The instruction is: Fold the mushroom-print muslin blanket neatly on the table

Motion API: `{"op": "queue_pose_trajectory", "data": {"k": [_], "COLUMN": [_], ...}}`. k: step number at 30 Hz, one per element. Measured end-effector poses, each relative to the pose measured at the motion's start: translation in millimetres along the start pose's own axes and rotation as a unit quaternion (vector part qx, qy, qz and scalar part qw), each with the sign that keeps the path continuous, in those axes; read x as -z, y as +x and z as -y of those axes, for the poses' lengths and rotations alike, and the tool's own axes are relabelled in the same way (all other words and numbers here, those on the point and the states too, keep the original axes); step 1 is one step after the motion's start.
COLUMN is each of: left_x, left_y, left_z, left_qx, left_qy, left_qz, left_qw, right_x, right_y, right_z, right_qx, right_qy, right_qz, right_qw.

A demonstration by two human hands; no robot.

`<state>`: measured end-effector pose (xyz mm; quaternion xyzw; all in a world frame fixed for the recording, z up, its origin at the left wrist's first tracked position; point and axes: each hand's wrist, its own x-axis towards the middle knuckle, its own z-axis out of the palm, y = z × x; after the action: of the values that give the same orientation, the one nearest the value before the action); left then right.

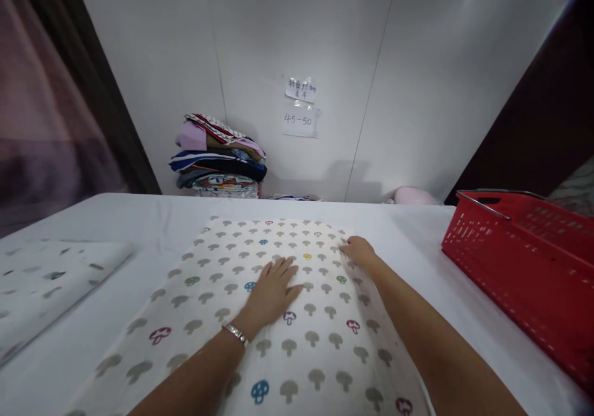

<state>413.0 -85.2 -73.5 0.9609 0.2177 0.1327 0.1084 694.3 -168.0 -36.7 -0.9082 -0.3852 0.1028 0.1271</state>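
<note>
A white cloth (289, 348) printed with grey and coloured mushrooms lies spread over the white table, running toward me past the lower edge of the view. My left hand (271, 291), with a silver bracelet at the wrist, rests flat on the middle of this cloth, its fingers stretched out. At the cloth's far right edge is my right hand (361, 251). Its fingers are bent together over the edge and seem to pinch the fabric there.
Another folded white cloth (55, 280) with dark marks lies at the left on the table (399, 224). A red plastic basket (520, 280) stands at the right. Behind the table are a stack of folded fabrics (218, 156), a pink object (413, 195) and a wall with paper signs (301, 121).
</note>
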Motion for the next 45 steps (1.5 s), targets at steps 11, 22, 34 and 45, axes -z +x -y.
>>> {"op": "queue_pose_trajectory", "data": {"k": [11, 22, 34, 45], "left_x": [-7.0, -3.7, -2.6, -6.4], "left_y": [1.0, 0.8, 2.0, 0.9], "left_z": [8.5, 7.6, 6.6, 10.8], "left_qx": [-0.015, -0.017, 0.001, -0.002], "left_qy": [0.009, 0.007, -0.006, -0.022], "left_qz": [-0.022, -0.028, -0.015, -0.021], "left_qw": [1.000, 0.999, 1.000, 1.000], "right_x": [-19.4, -1.9, 2.2, -13.5], "right_y": [-42.8, -18.3, 33.8, 47.3], "right_z": [30.8, 28.2, -3.2, -36.7], "right_qx": [0.195, 0.002, -0.068, -0.093], "right_qy": [-0.032, 0.405, 0.485, 0.483], "right_qz": [-0.043, 0.158, -0.047, -0.043], "right_qw": [0.979, 0.901, 0.870, 0.869]}}
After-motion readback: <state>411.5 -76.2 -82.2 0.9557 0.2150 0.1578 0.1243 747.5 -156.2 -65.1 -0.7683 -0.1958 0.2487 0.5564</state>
